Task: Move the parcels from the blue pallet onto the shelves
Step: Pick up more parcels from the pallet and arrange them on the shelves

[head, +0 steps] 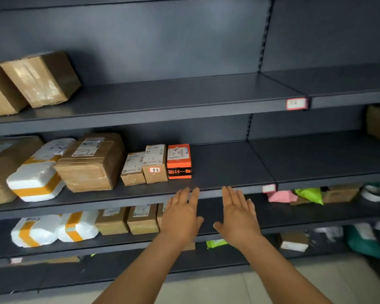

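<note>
Dark grey back panel (162,40), pale floor (316,281)

Empty flat hands (181,218) (239,218) before parcel shelves (228,170)

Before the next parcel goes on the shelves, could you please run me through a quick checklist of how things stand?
1. Left hand free: ok, open, flat, holding nothing.
2. Right hand free: ok, open and empty too.
3. Room on the middle shelf: ok, bare to the right of the orange box.
4. Row stands tidy: ok, the orange box and the two small cardboard boxes sit upright, side by side.
5. Upper shelf has room: ok, only large boxes at its left end.
6. Parcels left on the pallet: cannot tell, the pallet is out of view.
</note>
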